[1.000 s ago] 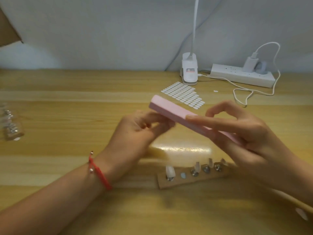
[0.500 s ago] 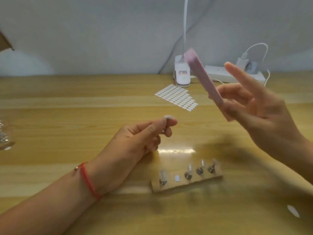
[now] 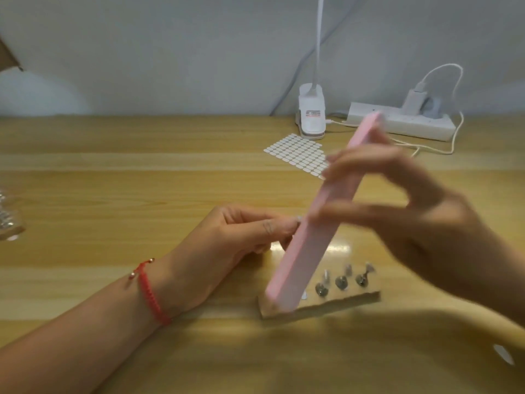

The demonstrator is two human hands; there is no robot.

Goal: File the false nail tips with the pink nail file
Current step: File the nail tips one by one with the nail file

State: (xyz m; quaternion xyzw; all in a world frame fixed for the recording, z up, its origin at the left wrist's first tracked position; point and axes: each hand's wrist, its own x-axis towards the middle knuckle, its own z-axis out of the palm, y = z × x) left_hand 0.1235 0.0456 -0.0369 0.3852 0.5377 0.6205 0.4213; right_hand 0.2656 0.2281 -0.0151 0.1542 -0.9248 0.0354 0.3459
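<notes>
My right hand point(image 3: 420, 223) grips the long pink nail file point(image 3: 309, 251), which stands steeply tilted, its top near the power strip and its lower end over the cardboard strip point(image 3: 341, 304). The hand is blurred by motion. My left hand point(image 3: 227, 245), with a red cord bracelet at the wrist, pinches a small clear nail tip point(image 3: 299, 218) between thumb and forefinger. That tip touches the file's left edge. Several more nail tips on metal stands point(image 3: 341, 280) sit on the cardboard strip, partly hidden behind the file.
A sheet of white oval stickers point(image 3: 295, 152) lies on the wooden table point(image 3: 113, 180) behind the hands. A white clip lamp base point(image 3: 311, 115) and a power strip point(image 3: 403, 123) with a charger stand at the back. A glass jar point(image 3: 8, 220) sits at the left edge.
My right hand swung the file up and away from the tip, then brought it back down steeply against the tip. My left hand stayed in place with the tip pinched.
</notes>
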